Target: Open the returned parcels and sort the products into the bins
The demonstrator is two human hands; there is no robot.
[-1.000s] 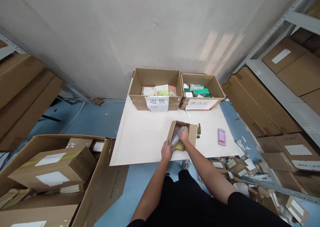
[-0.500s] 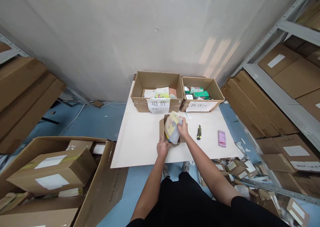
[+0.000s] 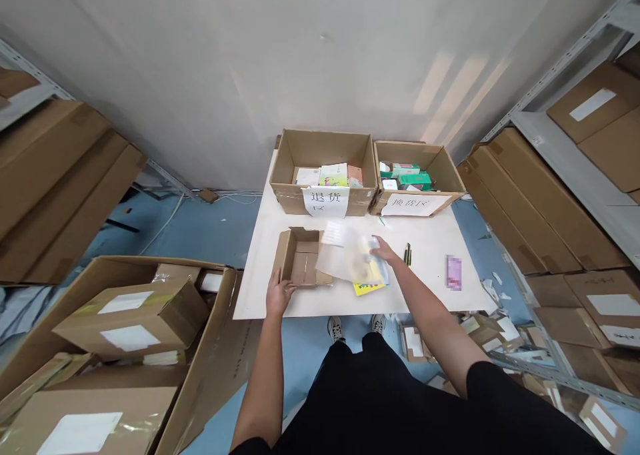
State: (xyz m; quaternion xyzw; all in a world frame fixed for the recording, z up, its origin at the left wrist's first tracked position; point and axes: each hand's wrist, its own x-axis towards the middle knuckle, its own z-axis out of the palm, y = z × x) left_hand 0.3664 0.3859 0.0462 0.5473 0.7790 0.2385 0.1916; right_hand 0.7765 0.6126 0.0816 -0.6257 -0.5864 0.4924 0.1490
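My left hand (image 3: 279,295) grips the near left corner of a small open cardboard box (image 3: 304,253), whose inside looks bare. In my right hand (image 3: 384,249) is a translucent plastic bag (image 3: 345,258), blurred by motion, just right of the box. Something yellow with print, perhaps a card or booklet (image 3: 367,288), shows at the bag's lower edge; I cannot tell whether it lies inside or beneath it. A black and yellow utility knife (image 3: 408,255) lies on the white table (image 3: 260,301), right of my right hand.
Two labelled cartons stand along the table's back, the left carton (image 3: 295,200) and the right carton (image 3: 440,203), both holding small boxes. A pink pixelated item (image 3: 453,272) lies at the right. A big carton (image 3: 220,335) of parcels stands at left; shelves (image 3: 545,125) flank the table.
The plastic bag has come out of the small box and moved right with my right hand. The small box has shifted left with my left hand. The view has turned slightly.
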